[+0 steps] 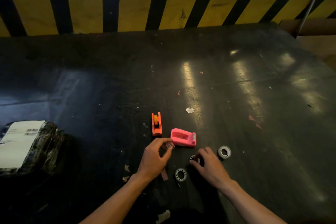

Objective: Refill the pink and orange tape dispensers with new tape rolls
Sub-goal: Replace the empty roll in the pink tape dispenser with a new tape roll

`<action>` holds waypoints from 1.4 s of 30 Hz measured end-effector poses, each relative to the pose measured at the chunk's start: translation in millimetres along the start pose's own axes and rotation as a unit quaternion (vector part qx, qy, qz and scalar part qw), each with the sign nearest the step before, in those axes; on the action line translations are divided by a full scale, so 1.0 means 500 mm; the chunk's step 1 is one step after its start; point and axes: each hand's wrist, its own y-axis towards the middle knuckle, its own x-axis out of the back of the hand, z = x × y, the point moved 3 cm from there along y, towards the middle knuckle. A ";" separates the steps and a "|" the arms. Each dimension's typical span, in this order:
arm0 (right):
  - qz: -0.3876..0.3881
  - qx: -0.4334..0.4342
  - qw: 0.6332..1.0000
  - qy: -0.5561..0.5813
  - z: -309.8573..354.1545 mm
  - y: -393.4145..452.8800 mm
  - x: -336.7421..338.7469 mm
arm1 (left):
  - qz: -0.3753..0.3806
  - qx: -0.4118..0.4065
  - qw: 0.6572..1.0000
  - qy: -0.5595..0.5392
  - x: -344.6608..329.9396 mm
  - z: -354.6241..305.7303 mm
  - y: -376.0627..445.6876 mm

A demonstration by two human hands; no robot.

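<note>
While your left hand (154,158) pinches a small clear piece, your right hand (209,165) fingers close on a tape roll (194,159) beside the empty pink dispenser (183,137), apparently for loading.

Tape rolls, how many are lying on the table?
3. One tape roll lies right of the right hand, one sits between the wrists, and one is under the right hand's fingertips. The orange dispenser also holds a yellowish roll.

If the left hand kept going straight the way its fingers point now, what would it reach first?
Most likely the pink dispenser: the left hand, pinching a small clear piece, points up and right at its near end. Depth is unclear from this one view.
</note>
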 end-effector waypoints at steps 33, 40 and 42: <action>0.032 -0.122 0.755 0.644 0.138 0.062 0.038 | -0.032 0.023 0.992 -0.119 0.007 -0.063 0.038; 0.081 -0.140 0.713 0.682 0.150 0.057 0.036 | -0.057 -0.024 0.996 -0.060 0.014 -0.068 0.034; 0.097 -0.140 0.709 0.684 0.148 0.057 0.039 | -0.062 -0.027 0.996 -0.054 0.016 -0.067 0.038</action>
